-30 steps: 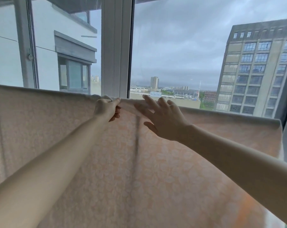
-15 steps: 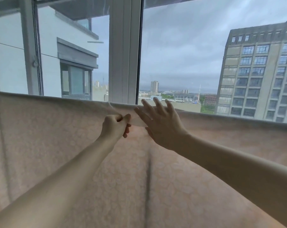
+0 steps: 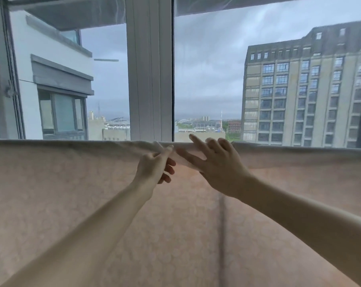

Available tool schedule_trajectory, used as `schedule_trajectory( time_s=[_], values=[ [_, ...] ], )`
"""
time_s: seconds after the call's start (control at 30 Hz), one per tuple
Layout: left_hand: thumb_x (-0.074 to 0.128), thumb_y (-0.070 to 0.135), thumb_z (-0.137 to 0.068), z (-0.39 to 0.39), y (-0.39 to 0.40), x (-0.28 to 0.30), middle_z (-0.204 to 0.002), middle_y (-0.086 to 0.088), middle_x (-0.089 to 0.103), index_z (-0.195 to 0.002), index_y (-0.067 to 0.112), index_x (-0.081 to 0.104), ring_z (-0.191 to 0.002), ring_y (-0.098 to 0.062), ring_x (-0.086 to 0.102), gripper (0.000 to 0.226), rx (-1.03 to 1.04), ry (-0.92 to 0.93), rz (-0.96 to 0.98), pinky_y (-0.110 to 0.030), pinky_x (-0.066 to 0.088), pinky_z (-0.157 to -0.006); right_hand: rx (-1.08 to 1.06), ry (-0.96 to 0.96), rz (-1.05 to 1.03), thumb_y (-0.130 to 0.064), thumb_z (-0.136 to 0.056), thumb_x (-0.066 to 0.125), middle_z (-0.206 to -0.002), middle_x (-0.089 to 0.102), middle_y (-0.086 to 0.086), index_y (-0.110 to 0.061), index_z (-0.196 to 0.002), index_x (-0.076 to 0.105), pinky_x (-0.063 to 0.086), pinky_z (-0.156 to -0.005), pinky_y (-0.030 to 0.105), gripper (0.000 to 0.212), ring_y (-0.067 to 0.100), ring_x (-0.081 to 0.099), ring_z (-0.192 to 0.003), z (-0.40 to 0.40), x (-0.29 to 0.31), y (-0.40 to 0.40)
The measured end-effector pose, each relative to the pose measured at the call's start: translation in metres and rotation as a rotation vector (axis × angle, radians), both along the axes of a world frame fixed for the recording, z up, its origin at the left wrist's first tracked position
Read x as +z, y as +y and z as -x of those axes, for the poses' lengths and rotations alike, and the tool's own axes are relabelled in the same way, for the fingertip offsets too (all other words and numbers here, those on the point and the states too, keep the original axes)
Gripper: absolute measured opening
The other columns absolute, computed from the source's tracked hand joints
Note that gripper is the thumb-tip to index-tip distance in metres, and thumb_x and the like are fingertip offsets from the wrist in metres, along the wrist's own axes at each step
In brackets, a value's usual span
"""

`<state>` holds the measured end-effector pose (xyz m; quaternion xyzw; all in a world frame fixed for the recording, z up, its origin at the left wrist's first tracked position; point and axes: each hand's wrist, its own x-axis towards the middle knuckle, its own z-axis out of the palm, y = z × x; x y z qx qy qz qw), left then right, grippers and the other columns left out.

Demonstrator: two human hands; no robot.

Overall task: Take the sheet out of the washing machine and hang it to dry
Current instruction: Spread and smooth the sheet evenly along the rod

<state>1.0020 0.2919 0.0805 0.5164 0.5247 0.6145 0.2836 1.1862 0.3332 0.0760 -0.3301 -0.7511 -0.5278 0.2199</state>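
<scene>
While the sheet (image 3: pixel 92 204) already hangs before the window (image 3: pixel 206 79), the left hand (image 3: pixel 152 170) pinches its bunched top edge, the right hand (image 3: pixel 219 164) spread flat; only smoothing remains.

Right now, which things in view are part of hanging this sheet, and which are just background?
Part of the job:
sheet, hanging in front of the window
left hand, pinching its top edge
right hand, fingers spread on the top edge

Background:
window frame
grey building
white building
</scene>
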Motion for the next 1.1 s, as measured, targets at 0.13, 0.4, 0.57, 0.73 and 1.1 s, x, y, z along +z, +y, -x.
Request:
schedule_trajectory(
  time_s=[0.13, 0.4, 0.57, 0.73, 1.1],
  values=[
    [0.060, 0.057, -0.085, 0.015, 0.012, 0.014, -0.062, -0.004, 0.071, -0.078, 0.007, 0.071, -0.042, -0.012, 0.057, 0.052, 0.067, -0.026, 0.025, -0.023, 0.042, -0.047, -0.019, 0.009, 0.056, -0.033, -0.087, 0.060, -0.147, 0.040, 0.018, -0.032, -0.147, 0.033, 0.045, -0.082, 0.047, 0.067, 0.035, 0.054, -0.102, -0.001, 0.001, -0.005],
    [0.045, 0.033, -0.101, 0.024, 0.020, -0.003, -0.046, -0.002, 0.063, -0.060, 0.007, 0.064, -0.035, -0.014, 0.057, 0.052, 0.255, 0.239, -0.308, -0.027, 0.052, -0.049, -0.024, 0.012, 0.064, -0.031, -0.093, 0.053, -0.142, 0.045, 0.019, -0.031, -0.150, 0.026, 0.045, -0.083, 0.046, 0.062, 0.033, 0.055, -0.103, 0.005, 0.003, -0.009],
    [0.040, 0.040, -0.102, 0.028, 0.016, -0.018, -0.047, -0.001, 0.062, -0.063, 0.010, 0.064, -0.038, -0.015, 0.058, 0.054, 0.210, 0.237, -0.272, -0.037, 0.057, -0.055, -0.058, 0.080, 0.120, -0.026, -0.086, 0.058, -0.132, 0.051, 0.019, -0.025, -0.151, 0.024, 0.044, -0.086, 0.049, 0.073, 0.034, 0.057, -0.100, 0.022, 0.005, -0.013],
    [0.040, 0.041, -0.102, 0.032, 0.010, -0.014, -0.050, -0.004, 0.065, -0.063, 0.008, 0.066, -0.039, -0.016, 0.058, 0.057, 0.151, 0.260, -0.227, -0.033, 0.053, -0.054, -0.059, 0.068, 0.161, -0.029, -0.087, 0.059, -0.141, 0.047, 0.016, -0.021, -0.150, 0.026, 0.047, -0.092, 0.050, 0.072, 0.035, 0.059, -0.109, 0.043, 0.013, -0.010],
    [0.040, 0.035, -0.101, 0.047, 0.008, -0.005, -0.052, -0.001, 0.067, -0.065, 0.009, 0.068, -0.043, -0.016, 0.061, 0.052, 0.215, 0.240, -0.166, -0.037, 0.057, -0.067, 0.044, 0.017, 0.114, -0.028, -0.084, 0.067, -0.141, 0.046, 0.016, -0.037, -0.146, 0.032, 0.048, -0.073, 0.046, 0.072, 0.034, 0.059, -0.093, 0.056, 0.007, 0.000]
  ],
)
